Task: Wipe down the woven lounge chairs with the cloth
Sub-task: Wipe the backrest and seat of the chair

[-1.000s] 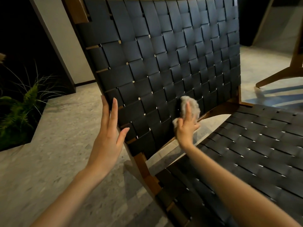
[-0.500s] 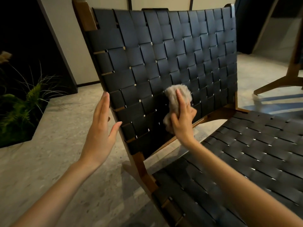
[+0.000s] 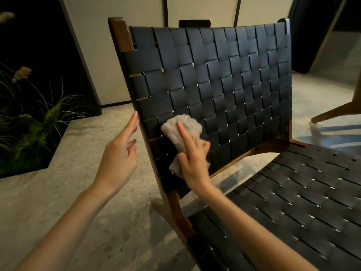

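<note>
A lounge chair with a black woven backrest (image 3: 234,79), a woven seat (image 3: 293,202) and a brown wooden frame (image 3: 119,34) fills the view. My right hand (image 3: 192,161) holds a crumpled beige cloth (image 3: 175,128) and presses it against the lower left of the backrest, index and middle fingers stretched over it. My left hand (image 3: 117,155) is held up flat beside the chair. Its fingertips reach the left edge of the backrest.
Speckled stone floor (image 3: 78,192) lies to the left of the chair. A dark planter bed with ferns and grasses (image 3: 33,133) sits at far left. A wooden leg of another chair (image 3: 340,110) shows at right. A light wall stands behind.
My right hand has slid the cloth left and slightly up across the backrest. My left hand has stayed by the frame's left edge. The view has tilted up, showing the backrest top.
</note>
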